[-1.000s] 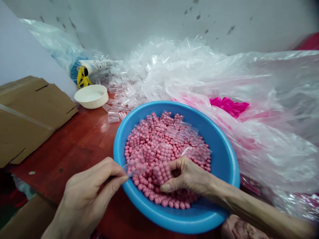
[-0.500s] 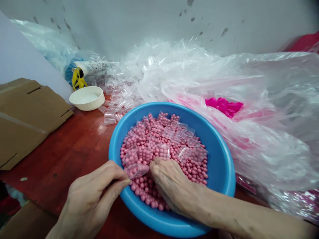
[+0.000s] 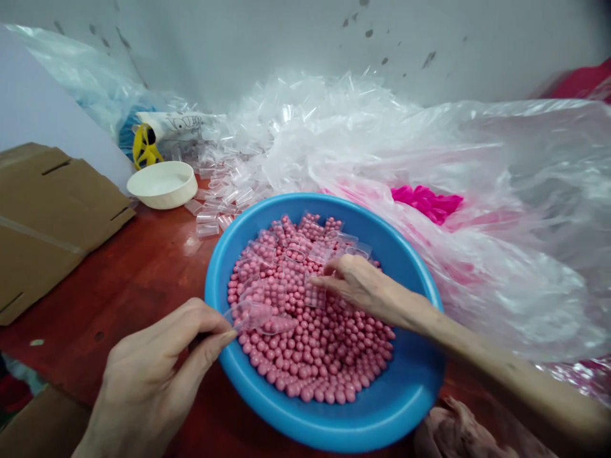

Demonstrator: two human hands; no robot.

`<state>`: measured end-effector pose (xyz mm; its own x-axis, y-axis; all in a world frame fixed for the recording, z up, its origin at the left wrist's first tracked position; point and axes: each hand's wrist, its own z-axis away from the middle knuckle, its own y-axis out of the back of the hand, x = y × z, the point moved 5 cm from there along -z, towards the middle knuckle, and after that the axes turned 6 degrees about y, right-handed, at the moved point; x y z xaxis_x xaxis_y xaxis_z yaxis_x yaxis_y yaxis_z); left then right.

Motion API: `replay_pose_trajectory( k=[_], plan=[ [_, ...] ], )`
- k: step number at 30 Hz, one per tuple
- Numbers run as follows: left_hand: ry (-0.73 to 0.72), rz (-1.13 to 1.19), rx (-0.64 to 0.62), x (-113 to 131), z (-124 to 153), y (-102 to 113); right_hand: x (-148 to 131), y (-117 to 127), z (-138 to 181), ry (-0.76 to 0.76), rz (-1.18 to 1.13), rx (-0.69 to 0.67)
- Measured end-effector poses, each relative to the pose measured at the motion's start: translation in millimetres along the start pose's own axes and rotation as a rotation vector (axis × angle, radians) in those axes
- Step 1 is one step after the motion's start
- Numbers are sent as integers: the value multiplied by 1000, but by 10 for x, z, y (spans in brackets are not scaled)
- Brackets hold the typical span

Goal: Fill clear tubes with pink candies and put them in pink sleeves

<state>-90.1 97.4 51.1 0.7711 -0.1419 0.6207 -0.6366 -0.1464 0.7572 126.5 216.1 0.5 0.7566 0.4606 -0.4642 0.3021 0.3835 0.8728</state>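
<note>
A blue basin point(image 3: 319, 436) is filled with pink beads point(image 3: 305, 362). Several clear plastic tubes point(image 3: 293, 253) lie on and among them, some with beads inside. At the basin's left rim, my left hand point(image 3: 167, 356) pinches one clear plastic tube point(image 3: 248, 316) between thumb and fingertips. That tube reaches over the beads and overlaps another clear tube point(image 3: 279, 326). My right hand point(image 3: 356, 280) hovers over the middle of the basin, thumb and fingers apart, its fingertips at the edge of a bead-filled tube point(image 3: 315, 294). I cannot tell whether they touch it.
Behind the basin is a large heap of clear tubes point(image 3: 233, 184) and plastic bags point(image 3: 501, 210), with bright pink pieces point(image 3: 427, 202) among them. To the left are a white round dish point(image 3: 162, 187), yellow-handled scissors or tape point(image 3: 146, 147) and a cardboard box point(image 3: 57, 222). A brownish cloth point(image 3: 458, 432) lies bottom right.
My right hand has come up out of the beads near the front and moved up and right to the tubes. My left hand has shifted slightly left, still pinching a tube.
</note>
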Motion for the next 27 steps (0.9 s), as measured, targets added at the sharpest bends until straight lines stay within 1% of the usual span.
replay_pose_trajectory(
  k=[3, 6, 8, 10, 11, 13, 15, 17, 18, 20, 22, 23, 24, 25, 27],
  plan=[
    [-6, 1, 3, 1, 14, 1, -28, -147, -70, -50, -34, -1],
    [9, 14, -36, -23, 45, 6, -72, -197, -65, -61, -148, 10],
    [56, 18, -12, -54, 62, 30, -118, -166, 12, -62, -172, 96],
    [92, 14, 24, -74, 73, 52, -214, -150, 125, -47, -100, 181],
    [96, 14, 26, -76, 74, 53, -288, -163, 180, -24, -37, 200],
    [85, 22, 18, -74, 66, 47, -459, -248, 256, 36, 88, 160],
    [49, 21, -14, -57, 49, 28, -595, -378, 289, 74, 182, 46],
    [-6, 8, -47, -21, 35, 2, -644, -492, 307, 83, 235, -61],
    [-28, 3, -46, 0, 30, -7, -643, -523, 321, 107, 236, -76],
    [-49, 5, -14, 44, 28, -14, -622, -514, 378, 250, 168, -17],
    [-54, 25, 23, 91, 35, -18, -580, -396, 487, 458, 48, 122],
    [-64, 39, 22, 120, 40, -25, -542, -303, 544, 513, 16, 197],
    [-82, 55, 13, 154, 45, -34, -502, -190, 591, 520, 13, 277],
    [-103, 70, 0, 192, 50, -44, -476, -70, 626, 488, 37, 352],
    [-153, 90, -32, 283, 55, -79, -505, 149, 669, 382, 115, 447]
  ],
)
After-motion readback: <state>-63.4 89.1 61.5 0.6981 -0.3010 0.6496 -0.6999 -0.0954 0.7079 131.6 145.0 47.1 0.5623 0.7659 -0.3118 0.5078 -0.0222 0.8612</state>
